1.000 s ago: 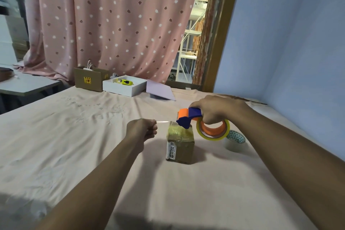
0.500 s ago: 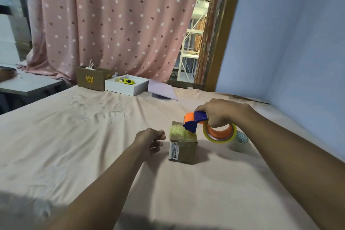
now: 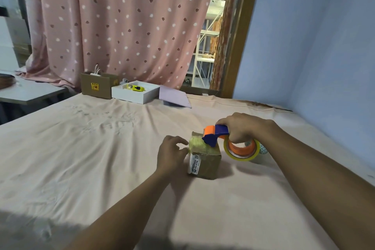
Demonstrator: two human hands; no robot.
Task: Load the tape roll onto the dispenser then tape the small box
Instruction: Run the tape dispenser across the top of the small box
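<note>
A small brown cardboard box [image 3: 209,163] stands on the pink sheet, its top covered with yellowish tape and a white label on its left face. My right hand [image 3: 241,128] grips the blue and orange tape dispenser [image 3: 215,134], whose nose rests on the box top. The clear tape roll [image 3: 241,151] sits on the dispenser's orange hub, right of the box. My left hand [image 3: 170,153] touches the box's upper left edge with its fingertips, fingers curled.
A second patterned tape roll [image 3: 262,149] lies behind the dispenser. At the far edge stand a brown carton [image 3: 97,86], a white open box [image 3: 135,94] with a yellow item, and a lilac lid [image 3: 174,98]. A blue wall rises on the right.
My left hand came in from the left, where it held a strip of tape out, and now rests against the box. The dispenser has settled lower onto the box top.
</note>
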